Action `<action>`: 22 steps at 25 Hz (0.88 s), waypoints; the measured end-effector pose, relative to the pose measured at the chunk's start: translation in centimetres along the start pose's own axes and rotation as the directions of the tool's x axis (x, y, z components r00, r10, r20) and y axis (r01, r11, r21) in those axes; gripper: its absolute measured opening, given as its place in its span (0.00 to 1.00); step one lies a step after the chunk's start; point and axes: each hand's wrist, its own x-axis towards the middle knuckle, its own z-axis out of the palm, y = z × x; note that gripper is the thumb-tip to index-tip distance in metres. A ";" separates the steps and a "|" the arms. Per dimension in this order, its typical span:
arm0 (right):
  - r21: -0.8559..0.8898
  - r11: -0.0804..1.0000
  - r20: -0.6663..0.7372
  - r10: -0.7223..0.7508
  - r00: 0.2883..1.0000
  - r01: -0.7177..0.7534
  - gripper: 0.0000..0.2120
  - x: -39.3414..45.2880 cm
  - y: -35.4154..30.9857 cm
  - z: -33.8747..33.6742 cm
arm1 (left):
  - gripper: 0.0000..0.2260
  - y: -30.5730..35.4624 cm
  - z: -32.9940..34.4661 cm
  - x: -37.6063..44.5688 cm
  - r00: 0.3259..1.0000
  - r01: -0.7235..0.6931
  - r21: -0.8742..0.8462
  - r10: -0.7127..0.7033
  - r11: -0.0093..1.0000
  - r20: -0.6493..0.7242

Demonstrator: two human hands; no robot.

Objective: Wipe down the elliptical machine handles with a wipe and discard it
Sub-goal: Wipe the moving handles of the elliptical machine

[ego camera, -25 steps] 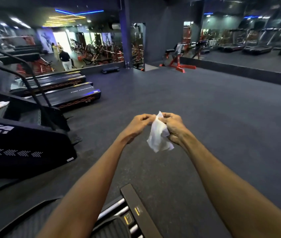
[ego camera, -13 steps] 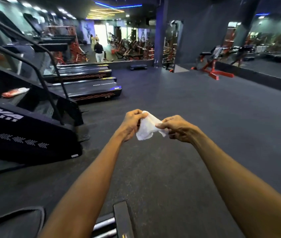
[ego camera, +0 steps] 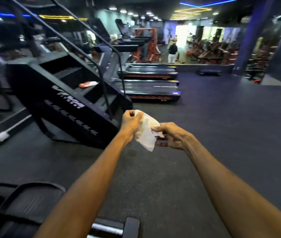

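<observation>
Left hand [ego camera: 130, 121]: fingers curled round upper edge of the white wipe [ego camera: 145, 133] | Right hand [ego camera: 171, 136]: pinches the wipe's right side between thumb and fingers | Wipe: held in the air between both hands, above the dark floor [ego camera: 222, 127] | Left: stair-climber [ego camera: 64, 93], red-white packet [ego camera: 88, 84] on a step.

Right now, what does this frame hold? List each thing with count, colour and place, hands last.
thin white wipe: one, crumpled, held up between both hands, centre.
black stair-climber machine: one, left.
red-and-white packet: one, on a stair-climber step.
black treadmills with orange trim: at least two, centre back.
dark ribbed foot pedal: one, bottom left.
dark rubber floor: right and centre.
standing person in dark top: one, far back.
left hand: grips the wipe's upper edge.
right hand: pinches the wipe's right edge.
</observation>
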 end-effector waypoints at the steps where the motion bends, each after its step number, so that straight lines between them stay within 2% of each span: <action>1: 0.078 0.997 0.027 -0.018 0.999 0.016 0.02 1.6 -0.7 -0.3 | 0.08 0.3 -0.3 0.8 0.997 -0.024 0.017 0.025 1.000 -0.069; 4: 0.243 0.970 0.115 -0.022 0.993 -0.007 0.08 5.9 -2.8 -0.1 | 0.11 0.7 -2.1 3.1 0.963 -0.095 0.075 0.110 0.993 -0.245; 6: 0.226 0.974 0.147 -0.011 0.989 -0.023 0.05 8.2 -3.7 1.3 | 0.12 0.8 -3.5 4.3 0.950 -0.161 0.120 0.187 0.980 -0.251; 8: 0.214 0.977 0.094 -0.038 0.995 0.017 0.02 10.7 -4.7 3.6 | 0.10 1.0 -4.8 6.1 0.934 -0.199 0.174 0.240 0.964 -0.263; 10: 0.234 0.970 0.052 -0.073 0.996 0.059 0.03 14.5 -5.9 6.1 | 0.08 1.8 -6.6 8.0 0.958 -0.139 0.216 0.187 0.966 -0.219; 12: 0.255 0.963 0.078 -0.110 0.991 0.087 0.06 18.4 -7.3 8.4 | 0.13 2.8 -8.9 9.9 0.992 -0.064 0.255 0.088 0.965 -0.086; 14: 0.258 0.961 0.136 -0.137 0.981 0.098 0.10 22.0 -8.4 10.3 | 0.17 3.4 -11.3 12.1 0.999 -0.038 0.368 0.045 0.929 -0.009; 17: 0.226 0.971 0.300 -0.144 0.943 0.076 0.28 27.4 -10.3 13.6 | 0.23 4.2 -15.0 16.2 0.996 -0.022 0.550 0.069 0.835 -0.065; 18: 0.180 0.980 0.356 -0.149 0.922 0.089 0.29 29.0 -11.2 14.8 | 0.24 4.8 -16.1 17.6 0.992 -0.027 0.588 0.092 0.808 -0.081; 20: 0.081 0.985 0.453 -0.171 0.875 0.151 0.21 32.4 -13.2 17.5 | 0.27 5.9 -18.5 20.2 0.989 -0.051 0.639 0.128 0.767 -0.074; 22: -0.102 0.955 0.503 -0.193 0.843 0.280 0.12 35.1 -14.9 19.9 | 0.24 6.7 -20.4 22.4 0.990 -0.015 0.730 0.114 0.684 -0.087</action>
